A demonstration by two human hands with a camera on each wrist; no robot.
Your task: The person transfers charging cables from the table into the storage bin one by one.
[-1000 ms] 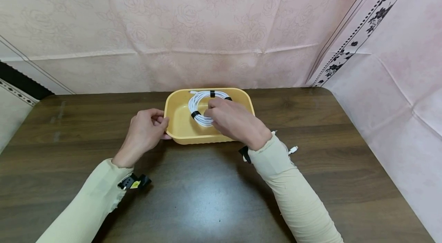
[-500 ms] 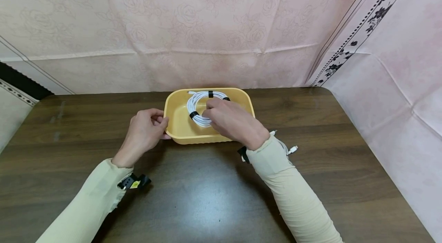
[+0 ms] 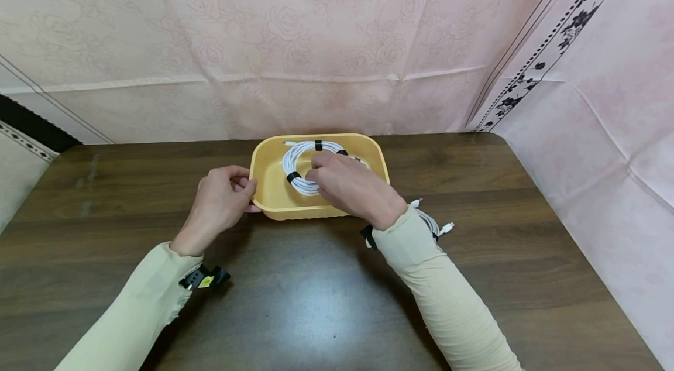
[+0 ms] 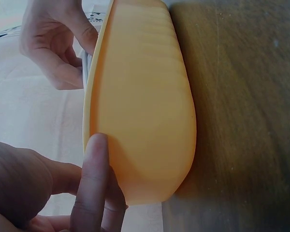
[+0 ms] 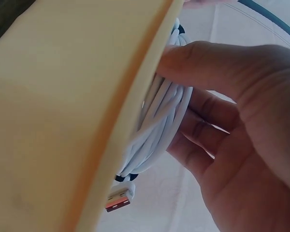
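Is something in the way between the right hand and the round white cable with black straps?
Nothing visible: the right hand pinches the coiled white cable. The wall of the yellow plastic tray hides part of it from the right wrist camera, but isn't between hand and cable.

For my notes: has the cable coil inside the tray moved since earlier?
Yes: in the head view, the cable coil shifted slightly left within the yellow tray.

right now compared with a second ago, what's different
The right hand and the white cable it holds have shifted slightly left over the yellow tray. More of the other cable shows beside the right sleeve. The left hand, touching the tray, and the tray itself stayed put.
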